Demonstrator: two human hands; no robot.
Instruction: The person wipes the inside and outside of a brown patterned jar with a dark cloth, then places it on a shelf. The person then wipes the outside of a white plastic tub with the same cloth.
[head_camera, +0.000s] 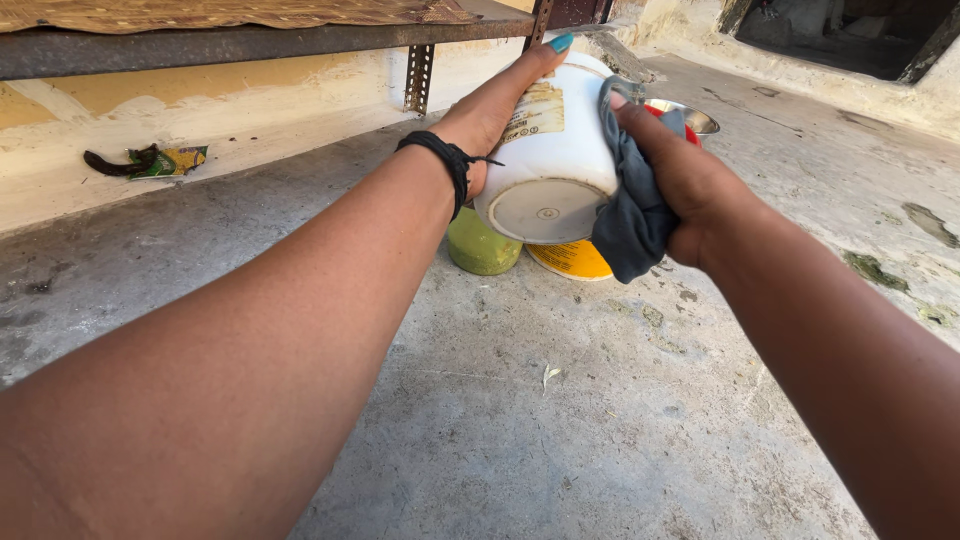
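My left hand (497, 110) holds a white plastic jar (556, 150) tipped on its side, its round base facing me, fingers stretched along its labelled wall. A black band circles that wrist. My right hand (680, 180) grips a grey cloth (632, 225) and presses it against the jar's right side. The jar is lifted above the concrete floor.
Under the jar a green container (480, 250) and a yellow lid or tub (572, 260) rest on the concrete floor (560, 400). A steel bowl (690, 118) with something red sits behind. A metal shelf (250, 40) runs along the stained wall; litter (150, 160) lies at its foot.
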